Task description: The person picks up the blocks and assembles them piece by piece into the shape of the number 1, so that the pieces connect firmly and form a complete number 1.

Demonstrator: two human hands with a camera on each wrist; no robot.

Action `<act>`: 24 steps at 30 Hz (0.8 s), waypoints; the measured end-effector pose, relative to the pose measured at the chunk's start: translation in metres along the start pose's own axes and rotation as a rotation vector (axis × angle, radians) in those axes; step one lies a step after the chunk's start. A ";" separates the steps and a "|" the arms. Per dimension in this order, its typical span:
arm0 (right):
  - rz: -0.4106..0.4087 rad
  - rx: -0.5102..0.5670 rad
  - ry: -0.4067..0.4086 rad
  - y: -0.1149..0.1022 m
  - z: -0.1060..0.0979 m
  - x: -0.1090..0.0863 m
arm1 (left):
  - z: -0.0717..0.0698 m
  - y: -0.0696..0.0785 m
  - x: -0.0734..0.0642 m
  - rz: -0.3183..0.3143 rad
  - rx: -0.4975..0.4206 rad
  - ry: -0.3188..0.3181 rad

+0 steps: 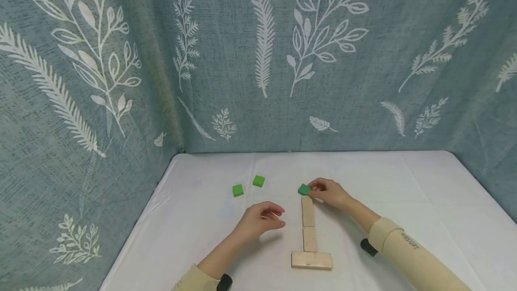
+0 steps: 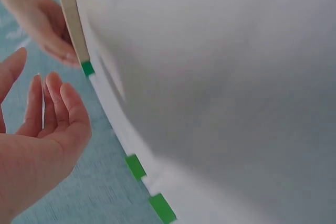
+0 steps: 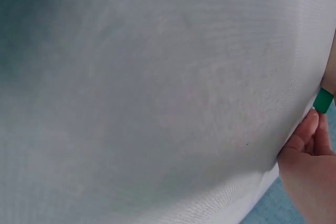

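Note:
My right hand pinches a dark green block by its right side, at the far end of a row of wooden blocks. In the right wrist view, fingertips meet this green block. The row has two light wooden blocks end to end, pointing away from me. Across their near end lies another wooden block, making an upside-down T. Left of the row, my left hand hovers over the table with relaxed fingers and nothing in them; the left wrist view shows its fingers loosely bent.
Two bright green blocks lie farther back on the left of the white-covered table. A blue-grey curtain with white leaf patterns hangs along the table's back and sides.

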State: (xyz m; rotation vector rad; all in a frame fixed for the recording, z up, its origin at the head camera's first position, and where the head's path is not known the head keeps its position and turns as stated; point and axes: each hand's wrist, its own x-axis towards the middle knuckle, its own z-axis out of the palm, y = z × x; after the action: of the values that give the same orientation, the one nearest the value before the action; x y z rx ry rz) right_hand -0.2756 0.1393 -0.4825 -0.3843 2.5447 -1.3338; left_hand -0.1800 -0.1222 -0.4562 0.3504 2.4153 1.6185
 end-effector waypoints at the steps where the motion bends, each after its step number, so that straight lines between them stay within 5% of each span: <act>1: -0.002 0.001 0.000 -0.001 0.000 0.000 | -0.002 0.000 0.001 0.001 -0.003 0.017; 24: -0.018 0.011 0.001 -0.002 0.000 -0.001 | -0.056 -0.019 0.031 -0.116 -0.020 0.475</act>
State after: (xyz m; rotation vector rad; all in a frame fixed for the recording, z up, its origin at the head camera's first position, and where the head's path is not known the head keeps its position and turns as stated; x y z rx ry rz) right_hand -0.2742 0.1387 -0.4810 -0.4052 2.5392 -1.3542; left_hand -0.2277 -0.1691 -0.4545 -0.2022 2.6805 1.8367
